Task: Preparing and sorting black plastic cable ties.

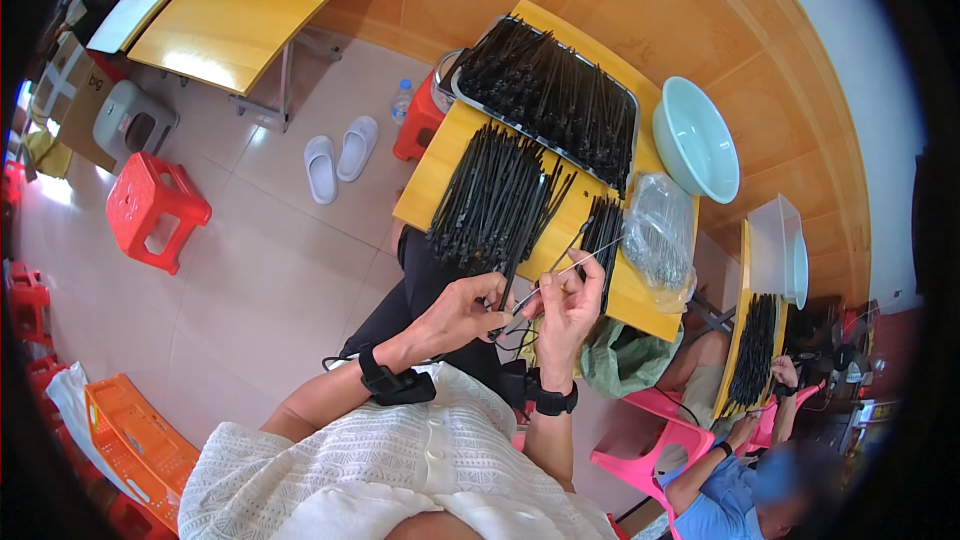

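Observation:
My left hand (462,310) has its thumb and fingers pinched on a thin black rod (508,286). Close beside it, my right hand (568,308) pinches a thin silvery rod (606,245) that slants up to the right. The two hands nearly meet in front of my body, by the table's near edge. Just beyond them lies a heap of long thin black rods (490,202), with a smaller black bundle (601,233) to its right. A clear plastic bag (658,240) of thin pieces rests at the right side.
On the yellow table (425,202), a metal tray (632,135) holds many black rods. Beyond the bag stands a pale green basin (697,140). A green sack (622,358) hangs below the edge. At right, another person handles black rods (756,350). Red stools (155,208) and white slippers (321,169) are at left.

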{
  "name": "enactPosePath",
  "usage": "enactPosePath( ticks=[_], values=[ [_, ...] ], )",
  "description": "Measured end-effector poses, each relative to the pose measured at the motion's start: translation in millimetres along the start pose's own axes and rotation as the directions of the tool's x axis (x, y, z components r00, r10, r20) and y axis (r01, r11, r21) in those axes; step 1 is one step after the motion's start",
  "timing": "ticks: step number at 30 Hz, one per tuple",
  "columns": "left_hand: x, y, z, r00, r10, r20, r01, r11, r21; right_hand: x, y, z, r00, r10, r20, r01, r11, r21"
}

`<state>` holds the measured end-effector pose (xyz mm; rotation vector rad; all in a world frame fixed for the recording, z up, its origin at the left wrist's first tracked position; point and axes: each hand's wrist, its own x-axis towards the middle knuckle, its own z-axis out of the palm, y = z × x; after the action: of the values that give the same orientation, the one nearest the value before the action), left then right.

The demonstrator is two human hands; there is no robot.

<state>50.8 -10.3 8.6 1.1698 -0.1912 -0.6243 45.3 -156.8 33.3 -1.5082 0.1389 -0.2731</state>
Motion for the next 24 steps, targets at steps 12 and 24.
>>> enactPosePath(
  ticks=[12, 24],
  values=[
    [2.1, -5.3, -3.3, 0.995, 0.084, 0.058, -0.090, 0.989, 0.113, 0.5, 0.3, -7.4, 0.999, 0.028, 0.017, -0.025, 0.989, -0.143],
    [4.5, -5.4, -3.2, 0.998, 0.057, -0.001, -0.057, 0.996, 0.062, -1.5, 0.9, -0.6, 0.992, -0.128, 0.002, 0.122, 0.940, -0.318]
  ],
)
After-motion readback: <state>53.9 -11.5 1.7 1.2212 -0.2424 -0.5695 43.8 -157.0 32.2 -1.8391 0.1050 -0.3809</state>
